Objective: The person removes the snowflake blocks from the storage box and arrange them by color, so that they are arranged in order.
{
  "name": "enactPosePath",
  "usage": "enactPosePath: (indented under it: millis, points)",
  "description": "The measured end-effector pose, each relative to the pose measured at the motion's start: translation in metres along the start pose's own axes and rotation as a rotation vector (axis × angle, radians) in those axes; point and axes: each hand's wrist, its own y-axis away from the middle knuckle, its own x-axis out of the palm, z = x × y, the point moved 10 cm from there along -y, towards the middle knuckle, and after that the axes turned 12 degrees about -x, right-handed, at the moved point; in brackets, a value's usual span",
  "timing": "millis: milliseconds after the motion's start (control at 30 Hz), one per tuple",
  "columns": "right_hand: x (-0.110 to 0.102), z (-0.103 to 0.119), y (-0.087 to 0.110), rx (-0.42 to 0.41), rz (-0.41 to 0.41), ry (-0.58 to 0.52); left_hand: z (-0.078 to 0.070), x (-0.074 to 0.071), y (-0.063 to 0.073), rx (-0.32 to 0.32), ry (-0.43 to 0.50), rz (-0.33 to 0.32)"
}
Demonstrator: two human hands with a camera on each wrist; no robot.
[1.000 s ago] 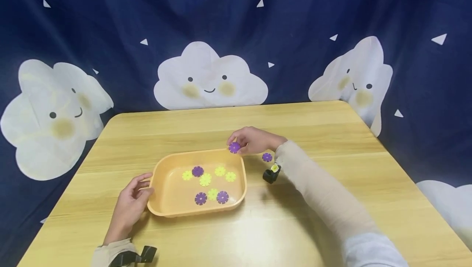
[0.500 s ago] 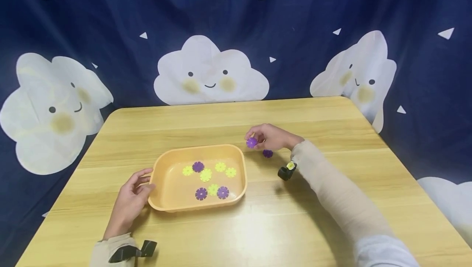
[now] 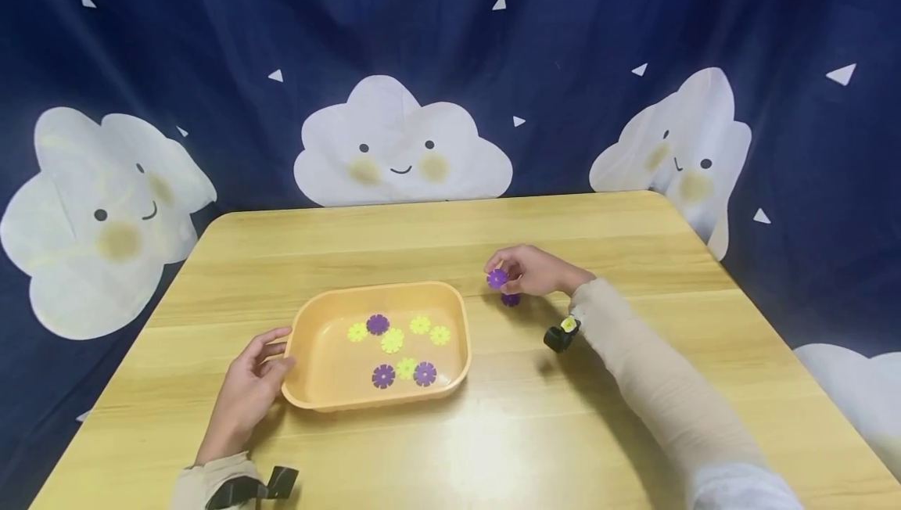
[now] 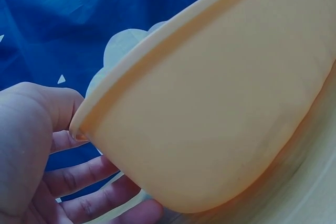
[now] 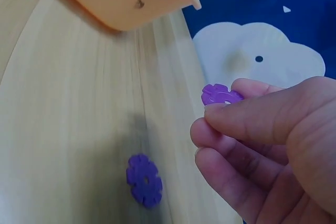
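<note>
My right hand (image 3: 533,271) pinches a purple snowflake disc (image 3: 497,278) between thumb and fingers, right of the tray and above the table. Just below that hand, a second purple disc (image 5: 144,180) lies on the wood, apart from the fingers in the right wrist view. At the other end, my left hand (image 3: 249,386) grips the orange tray (image 3: 320,404) by its left rim, thumb over the edge and fingers beneath it, as the left wrist view shows. Inside the tray lie several yellow discs (image 3: 392,340) and three purple discs (image 3: 425,374).
The wooden table (image 3: 563,447) has its far edge close to a dark blue curtain (image 3: 450,17) printed with clouds. Black straps with small devices (image 3: 561,335) sit on both wrists.
My right hand has moved right, from above the tray's far right corner to over the loose purple disc, with the pinched disc still in its fingers. The left hand stays on the rim.
</note>
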Motion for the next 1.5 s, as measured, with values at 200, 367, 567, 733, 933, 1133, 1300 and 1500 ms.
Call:
enactPosePath:
  millis: [200,367,567,733,933,1133,1300,1500]
  points:
    - [-0.007,-0.009,0.012,0.038,-0.024,0.010,-0.001,0.002,-0.002,-0.001,0.007,0.000]
    - [-0.008,-0.014,0.019,0.026,-0.018,-0.003,-0.001,0.001,-0.001,0.002,-0.008,-0.016]
    - [-0.010,-0.014,0.025,-0.027,-0.012,0.005,-0.002,-0.001,0.001,0.011,0.007,-0.020]
    - [-0.011,-0.020,0.030,0.019,-0.019,0.013,-0.002,-0.003,0.001,0.032,0.012,-0.043]
    - [-0.012,-0.033,0.040,0.082,-0.015,0.052,-0.001,-0.002,0.000,0.030,0.016,-0.058]
    - [-0.013,-0.033,0.048,0.098,-0.011,0.073,-0.002,-0.002,-0.002,0.017,0.001,-0.069]
    - [-0.014,-0.035,0.049,0.090,-0.010,0.097,-0.001,-0.003,-0.003,0.010,-0.019,-0.079]
    - [-0.013,-0.041,0.051,0.095,-0.004,0.111,0.000,-0.002,-0.001,0.003,-0.029,-0.084]
